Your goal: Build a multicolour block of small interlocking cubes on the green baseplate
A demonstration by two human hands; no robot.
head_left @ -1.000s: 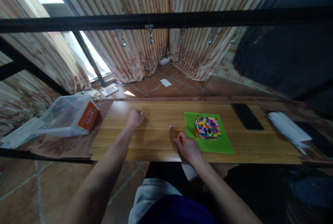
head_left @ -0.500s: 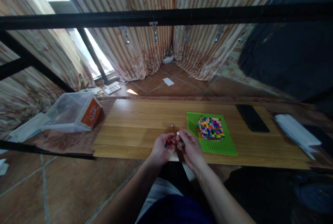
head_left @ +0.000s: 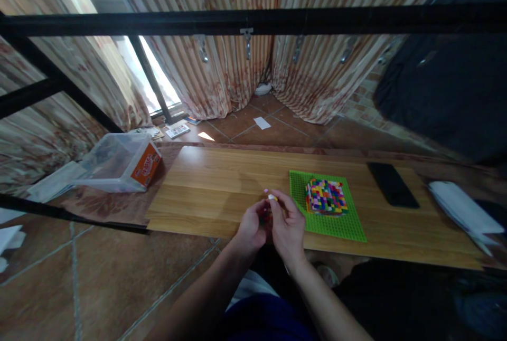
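My left hand [head_left: 253,225] is cupped near the front edge of the wooden table, holding several small coloured toy bricks [head_left: 264,217] that are partly hidden. Right against it, my right hand [head_left: 290,222] pinches a small white toy brick [head_left: 271,197] between thumb and fingertips. A bit of yellow shows beside the white brick. Just beyond my fingertips is a pink brick [head_left: 266,191]. To the right, a block built of many-coloured bricks [head_left: 327,196] stands on a green baseplate [head_left: 348,230].
A dark phone-like slab [head_left: 392,185] lies on the tabletop [head_left: 214,172] right of the baseplate. Left of the table stands a clear plastic box [head_left: 114,164] with an orange label. A black bar [head_left: 222,23] crosses above, and a white object [head_left: 461,206] lies at far right.
My right hand has closed in on my left, covering more of the bricks in the palm. The whole view has shifted slightly, with the table things appearing further right.
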